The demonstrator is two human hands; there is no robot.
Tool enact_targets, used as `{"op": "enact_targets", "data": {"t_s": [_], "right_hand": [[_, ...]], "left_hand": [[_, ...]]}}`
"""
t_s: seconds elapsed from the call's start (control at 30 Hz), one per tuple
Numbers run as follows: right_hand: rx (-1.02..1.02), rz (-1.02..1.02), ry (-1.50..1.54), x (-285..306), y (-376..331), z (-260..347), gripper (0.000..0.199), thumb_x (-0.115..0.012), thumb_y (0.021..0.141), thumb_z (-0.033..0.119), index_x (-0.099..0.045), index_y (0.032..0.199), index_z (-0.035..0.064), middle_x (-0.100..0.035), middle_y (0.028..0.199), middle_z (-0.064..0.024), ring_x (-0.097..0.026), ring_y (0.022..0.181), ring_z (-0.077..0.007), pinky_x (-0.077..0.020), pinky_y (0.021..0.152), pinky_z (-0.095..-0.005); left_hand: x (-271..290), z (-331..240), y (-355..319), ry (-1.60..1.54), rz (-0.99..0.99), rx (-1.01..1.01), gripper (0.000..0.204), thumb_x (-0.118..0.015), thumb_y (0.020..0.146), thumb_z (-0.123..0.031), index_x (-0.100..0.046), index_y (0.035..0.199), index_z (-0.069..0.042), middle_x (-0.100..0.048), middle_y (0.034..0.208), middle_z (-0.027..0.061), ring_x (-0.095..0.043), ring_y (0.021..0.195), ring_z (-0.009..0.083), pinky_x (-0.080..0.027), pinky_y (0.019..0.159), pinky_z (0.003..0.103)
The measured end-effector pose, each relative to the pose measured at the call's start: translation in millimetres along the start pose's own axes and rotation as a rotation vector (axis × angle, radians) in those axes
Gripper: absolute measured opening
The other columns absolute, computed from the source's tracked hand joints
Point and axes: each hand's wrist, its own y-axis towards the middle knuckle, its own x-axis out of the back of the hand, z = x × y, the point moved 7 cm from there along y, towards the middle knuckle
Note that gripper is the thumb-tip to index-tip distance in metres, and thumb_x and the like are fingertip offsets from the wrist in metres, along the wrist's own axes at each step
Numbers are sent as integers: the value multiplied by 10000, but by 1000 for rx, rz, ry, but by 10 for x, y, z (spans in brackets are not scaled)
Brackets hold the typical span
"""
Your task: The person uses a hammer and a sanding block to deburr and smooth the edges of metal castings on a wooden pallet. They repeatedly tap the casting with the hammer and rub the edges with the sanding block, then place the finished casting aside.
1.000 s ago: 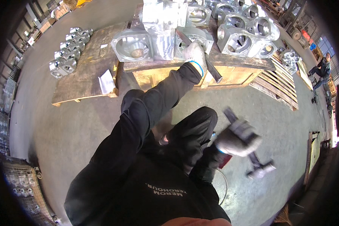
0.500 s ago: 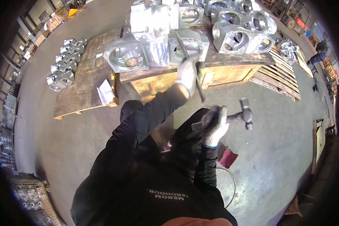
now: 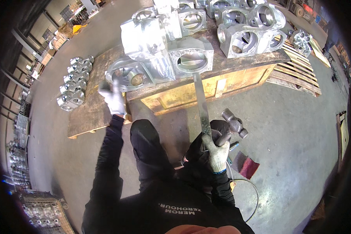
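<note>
My right hand (image 3: 217,154), in a pale work glove, is closed around a ball-peen hammer (image 3: 234,123) and a long flat metal bar (image 3: 201,105). The bar's far end overlaps the near edge of a silver metal casting (image 3: 191,58) with a round opening; whether they touch I cannot tell. My gloved left hand (image 3: 114,100) is raised beside another hollow casting (image 3: 132,76) at the left end of the bench. Its fingers look apart and seem to hold nothing, though motion blurs them. A bright, glaring casting (image 3: 144,37) stands between these two.
More castings (image 3: 241,39) crowd the wooden bench (image 3: 175,93). A low wooden pallet (image 3: 91,113) on the left bears a row of small castings (image 3: 72,85). Slatted pallets (image 3: 294,76) lie to the right. On the floor are a dark-red piece (image 3: 249,167) and a hose (image 3: 257,199).
The flat bar has passed from my left hand to my right, which still grips the hammer. My left hand has swung left toward the left-end casting. The view has shifted slightly.
</note>
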Motion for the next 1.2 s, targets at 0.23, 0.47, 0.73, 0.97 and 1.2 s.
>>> {"op": "enact_targets", "data": {"t_s": [0.23, 0.47, 0.73, 0.97, 1.2], "right_hand": [[-58, 4, -18, 156, -73, -76, 213, -729, 889, 43, -714, 1071, -67, -672, 768, -34, -596, 621, -105, -470, 574, -253], [5, 79, -90, 67, -264, -153, 221, -745, 894, 67, -728, 1083, -47, -679, 815, -3, -583, 683, -89, -476, 636, -251], [12, 188, -239, -354, -284, -200, 163, -726, 909, 60, -736, 1029, -50, -676, 806, -3, -583, 706, -86, -469, 648, -261], [-79, 284, -149, -981, -61, -404, 223, -704, 949, 212, -675, 891, -1, -544, 630, 18, -475, 508, -82, -334, 484, -250], [-179, 232, -3, -1405, 174, -486, 285, -696, 956, 246, -577, 770, 67, -457, 598, 19, -383, 442, -85, -271, 440, -253]], "left_hand": [[-563, 929, 1019, -639, 561, 337, 666, -452, 1053, -569, -534, 1413, -15, -600, 1378, 109, -546, 1262, 216, -405, 1115, 366], [-373, 955, 1022, -325, 512, 232, 856, -582, 984, -605, -397, 1496, 56, -532, 1453, 169, -504, 1321, 238, -406, 1102, 361], [-42, 94, -160, -334, 356, 244, 628, -732, 960, -220, -423, 1449, 26, -652, 1262, 125, -632, 1081, 197, -512, 943, 304], [119, -126, -516, -307, 214, 186, 828, -835, 866, -285, -378, 1462, 64, -564, 1344, 204, -562, 1227, 289, -443, 1066, 371], [82, 142, -1517, -261, 209, 52, 359, -664, 992, -157, -513, 1283, -11, -614, 1198, 144, -604, 1053, 201, -497, 967, 366]]}}
